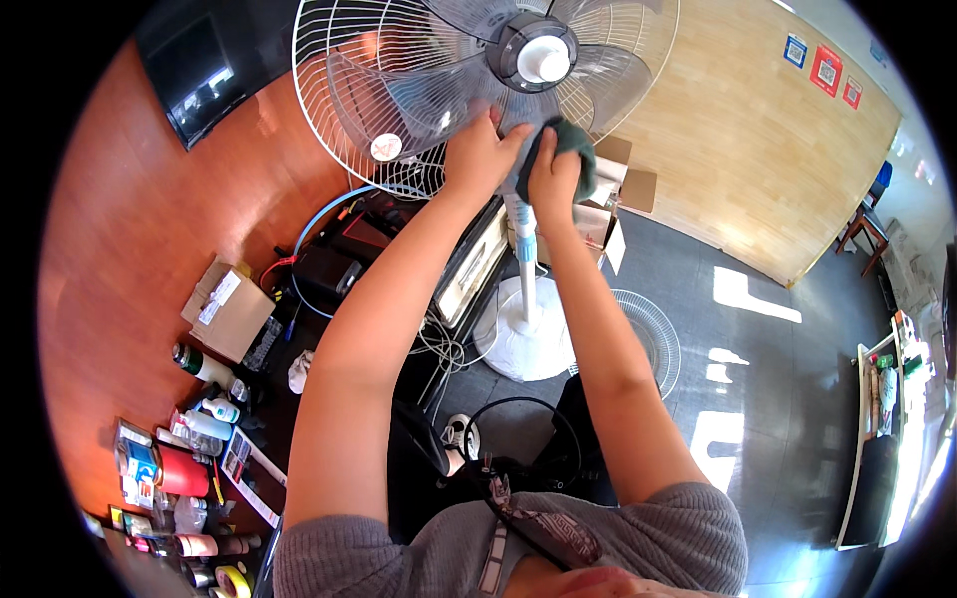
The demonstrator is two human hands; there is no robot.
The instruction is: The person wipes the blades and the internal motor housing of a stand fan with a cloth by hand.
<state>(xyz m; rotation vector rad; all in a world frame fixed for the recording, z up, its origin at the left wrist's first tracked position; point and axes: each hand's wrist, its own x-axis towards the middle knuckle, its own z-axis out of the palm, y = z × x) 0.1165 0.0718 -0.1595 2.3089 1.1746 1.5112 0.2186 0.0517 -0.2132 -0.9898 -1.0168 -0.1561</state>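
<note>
A white standing fan [526, 249] stands in front of me, its translucent grey blades [429, 100] uncovered before the white rear wire guard [317, 110]. A white knob [543, 60] sits at the hub. My left hand [482, 154] grips the lower blade from its left side, the fingers partly hidden against the plastic. On the blade's right side my right hand [554, 181] is closed on a dark green cloth [578, 149], pressing it to the blade. Both arms reach up and forward.
The round fan base [523, 334] rests on grey floor, with a loose wire guard [653, 339] beside it. Open cardboard boxes [633, 189] stand behind the pole. At left, a reddish wooden tabletop [120, 279] carries a cardboard box [227, 307] and several bottles. Tangled cables [439, 344] hang nearby.
</note>
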